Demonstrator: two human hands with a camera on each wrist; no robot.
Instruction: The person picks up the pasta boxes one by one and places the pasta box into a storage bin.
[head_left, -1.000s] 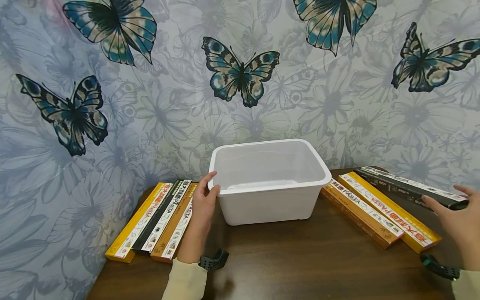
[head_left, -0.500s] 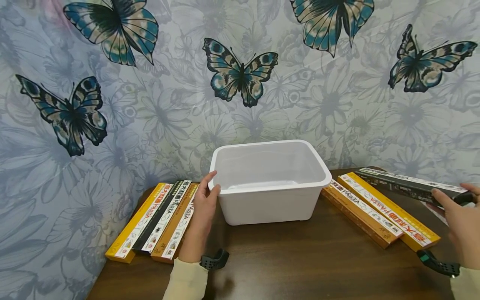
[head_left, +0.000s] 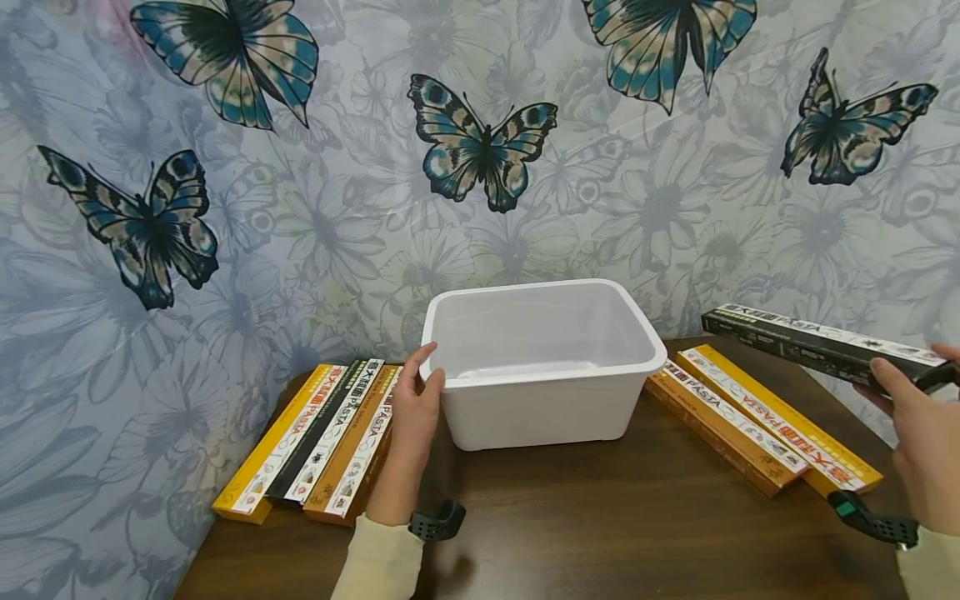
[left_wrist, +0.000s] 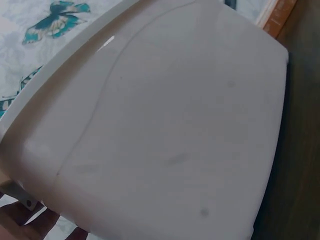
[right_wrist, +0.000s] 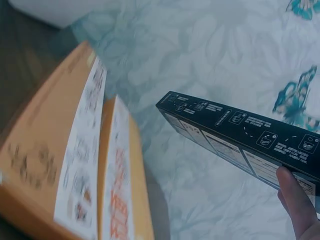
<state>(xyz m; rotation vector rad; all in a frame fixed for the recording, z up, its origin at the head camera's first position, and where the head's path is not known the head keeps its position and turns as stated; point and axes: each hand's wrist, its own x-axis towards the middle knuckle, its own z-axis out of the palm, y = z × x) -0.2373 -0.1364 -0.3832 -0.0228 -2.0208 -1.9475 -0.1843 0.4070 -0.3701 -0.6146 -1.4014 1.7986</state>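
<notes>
A white plastic tub (head_left: 540, 417) stands on the table against the patterned wall. My left hand (head_left: 415, 408) holds its left rim corner, thumb at the front; in the left wrist view the fingers (left_wrist: 45, 222) show at the rim beside the tub's side wall (left_wrist: 165, 120). At the far right my right hand (head_left: 926, 425) grips the near end of a black pasta box (head_left: 817, 340), raised and tilted above the table. The right wrist view shows the thumb (right_wrist: 296, 200) against that box (right_wrist: 240, 132).
Right of the tub lie a brown pasta box (head_left: 723, 429) and a yellow one (head_left: 780, 417), side by side. To the left are a yellow box (head_left: 277, 446), a black one (head_left: 326, 433) and a brown one (head_left: 356, 450). The dark wooden table (head_left: 600, 525) meets the butterfly-printed wall (head_left: 337, 217).
My right hand has taken hold of the black pasta box's near end and lifted it off the table, slightly leftward at its far end. The left hand stays on the tub's rim.
</notes>
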